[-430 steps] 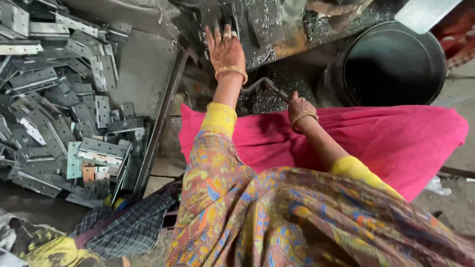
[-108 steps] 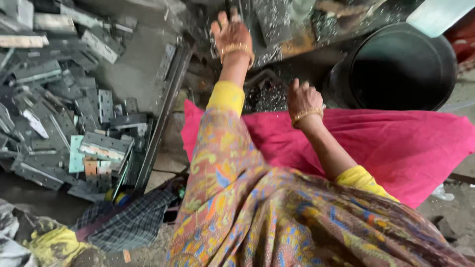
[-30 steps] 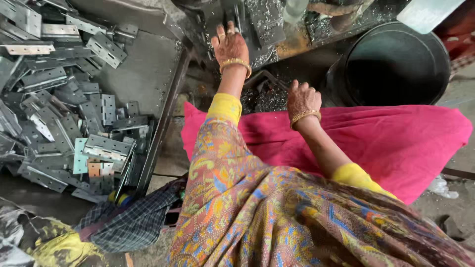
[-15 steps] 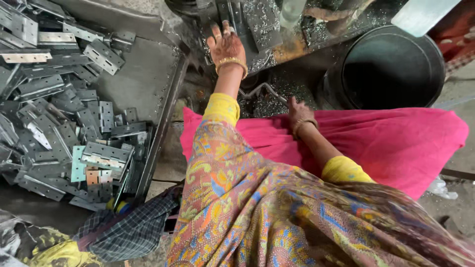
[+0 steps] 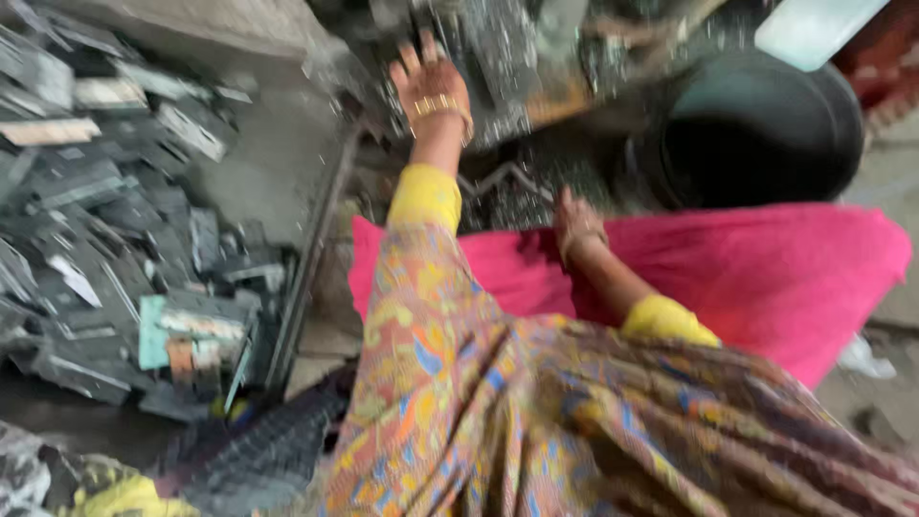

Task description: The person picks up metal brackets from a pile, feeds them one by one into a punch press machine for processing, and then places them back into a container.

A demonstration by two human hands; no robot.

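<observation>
The view is blurred by motion. My left hand [image 5: 431, 88], with gold bangles at the wrist, reaches forward and lies with fingers spread on the dark metal machine surface [image 5: 517, 57]. My right hand [image 5: 577, 218] is low at the far edge of the pink cloth [image 5: 766, 268] over my lap, beside a bent metal handle [image 5: 505, 178] and dark metal scraps. Its fingers curl downward; the blur hides whether it grips anything. Yellow sleeves and patterned fabric cover my arms.
A grey tray [image 5: 287, 153] at the left holds a heap of several flat metal hinge-like parts [image 5: 115, 220]. A large black round tub [image 5: 766, 124] stands at the upper right. Dark checked cloth [image 5: 258, 450] lies at the lower left.
My right hand dropped from a raised position to the far edge of the pink cloth near the handle. My left hand stayed on the machine. The picture has blurred.
</observation>
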